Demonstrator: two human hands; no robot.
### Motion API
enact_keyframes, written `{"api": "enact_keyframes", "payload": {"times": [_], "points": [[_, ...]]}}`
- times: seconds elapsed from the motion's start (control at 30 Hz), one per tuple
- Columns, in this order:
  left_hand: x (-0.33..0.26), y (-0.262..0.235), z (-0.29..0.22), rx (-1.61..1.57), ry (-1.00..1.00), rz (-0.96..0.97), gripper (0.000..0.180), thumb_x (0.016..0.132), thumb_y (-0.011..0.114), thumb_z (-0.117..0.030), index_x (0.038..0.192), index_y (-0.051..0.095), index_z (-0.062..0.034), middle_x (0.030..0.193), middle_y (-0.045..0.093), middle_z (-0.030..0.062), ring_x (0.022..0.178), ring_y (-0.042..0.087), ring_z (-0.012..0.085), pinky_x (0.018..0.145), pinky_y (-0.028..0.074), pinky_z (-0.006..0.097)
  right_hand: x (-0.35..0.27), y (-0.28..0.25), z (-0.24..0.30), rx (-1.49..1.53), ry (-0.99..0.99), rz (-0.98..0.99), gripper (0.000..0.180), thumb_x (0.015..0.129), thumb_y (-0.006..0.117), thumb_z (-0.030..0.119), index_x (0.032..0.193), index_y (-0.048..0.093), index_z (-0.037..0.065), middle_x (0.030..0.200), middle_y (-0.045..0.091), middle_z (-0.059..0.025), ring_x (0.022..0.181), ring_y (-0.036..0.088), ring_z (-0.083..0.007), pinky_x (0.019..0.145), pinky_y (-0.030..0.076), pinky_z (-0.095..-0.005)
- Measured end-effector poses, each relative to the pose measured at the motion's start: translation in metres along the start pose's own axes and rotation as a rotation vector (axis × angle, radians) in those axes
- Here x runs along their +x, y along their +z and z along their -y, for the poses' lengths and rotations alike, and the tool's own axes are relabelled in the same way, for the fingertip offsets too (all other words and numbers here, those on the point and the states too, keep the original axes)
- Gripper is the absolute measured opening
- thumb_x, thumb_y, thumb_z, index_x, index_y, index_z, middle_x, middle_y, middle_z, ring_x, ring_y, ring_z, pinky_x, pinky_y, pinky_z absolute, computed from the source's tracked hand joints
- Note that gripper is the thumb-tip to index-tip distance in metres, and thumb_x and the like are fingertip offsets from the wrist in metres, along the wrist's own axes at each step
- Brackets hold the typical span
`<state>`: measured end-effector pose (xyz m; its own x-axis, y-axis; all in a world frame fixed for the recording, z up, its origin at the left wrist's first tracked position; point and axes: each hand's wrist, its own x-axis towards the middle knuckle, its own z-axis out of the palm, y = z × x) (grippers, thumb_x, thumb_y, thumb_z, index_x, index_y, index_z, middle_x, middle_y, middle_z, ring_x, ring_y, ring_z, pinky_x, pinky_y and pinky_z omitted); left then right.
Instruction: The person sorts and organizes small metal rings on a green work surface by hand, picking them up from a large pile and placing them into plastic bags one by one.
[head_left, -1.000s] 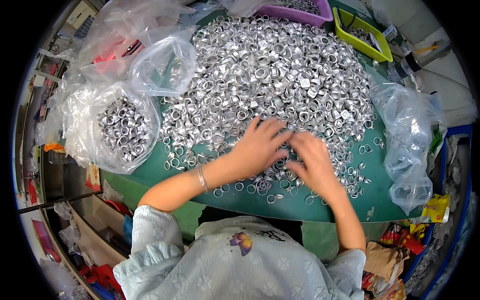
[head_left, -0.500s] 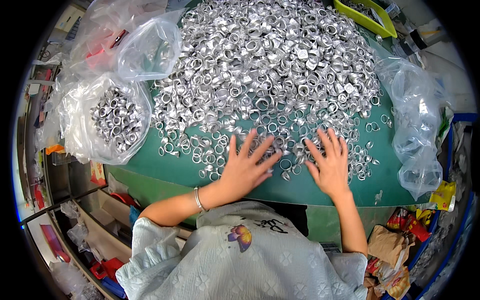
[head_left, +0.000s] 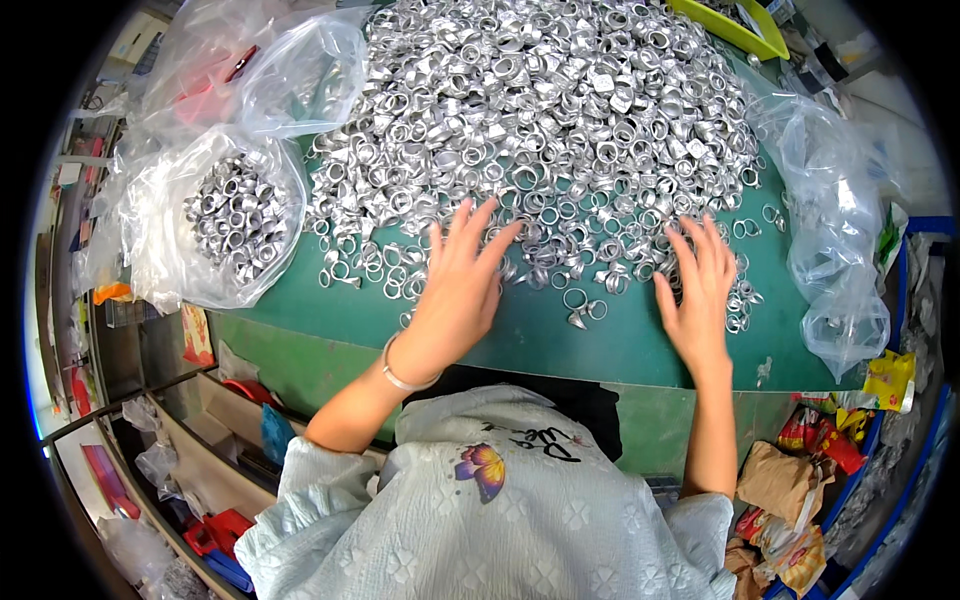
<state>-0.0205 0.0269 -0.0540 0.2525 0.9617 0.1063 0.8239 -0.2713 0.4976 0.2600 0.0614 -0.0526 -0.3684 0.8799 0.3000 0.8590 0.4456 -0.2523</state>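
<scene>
A big heap of silver metal rings (head_left: 560, 100) covers the far and middle part of the green tabletop (head_left: 620, 350). My left hand (head_left: 460, 285) lies over the loose rings at the heap's near edge, its fingers spread and pointing away from me. To its right, my right hand (head_left: 700, 285) is over the rings on the near right side, fingers also apart. Neither hand grips a ring that I can see; some rings under the palms are hidden. Between the hands lie scattered rings (head_left: 575, 300).
At the left stands an opened clear plastic bag (head_left: 150, 235) holding a pile of rings (head_left: 238, 218). Another clear bag (head_left: 305, 80) lies behind it. Crumpled clear plastic (head_left: 835, 240) lies along the right edge. A yellow tray (head_left: 735, 28) sits at the far right. Drawers (head_left: 225, 430) are below left.
My hands have moved farther apart and slightly away from me, the right one to the right. Rings between them have shifted, leaving a looser patch. The view has tilted slightly.
</scene>
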Motion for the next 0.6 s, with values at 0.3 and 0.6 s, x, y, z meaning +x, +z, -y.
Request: {"api": "enact_keyframes", "payload": {"times": [0.3, 0.6], "points": [[-0.063, 0.009, 0.038, 0.133, -0.246, -0.159, 0.084, 0.070, 0.076, -0.037, 0.139, 0.035, -0.0111, 0.146, 0.019, 0.0246, 0.133, 0.017, 0.0474, 0.104, 0.016, 0.062, -0.025, 0.039, 0.051, 0.061, -0.205, 0.201, 0.041, 0.075, 0.070, 0.023, 0.112, 0.058, 0.013, 0.134, 0.043, -0.0058, 0.131, 0.032, -0.0280, 0.102, 0.026, -0.0526], [-0.018, 0.038, 0.024, 0.094, -0.234, -0.328, 0.074, 0.068, 0.077, -0.035, 0.131, 0.046, -0.0129, 0.143, 0.021, 0.0239, 0.129, 0.018, 0.0502, 0.099, 0.023, 0.063, -0.005, 0.031, 0.011, -0.084, -0.117, 0.058, 0.032, 0.076, 0.068, 0.017, 0.107, 0.062, 0.016, 0.130, 0.048, -0.0046, 0.128, 0.038, -0.0282, 0.103, 0.024, -0.0508]]}}
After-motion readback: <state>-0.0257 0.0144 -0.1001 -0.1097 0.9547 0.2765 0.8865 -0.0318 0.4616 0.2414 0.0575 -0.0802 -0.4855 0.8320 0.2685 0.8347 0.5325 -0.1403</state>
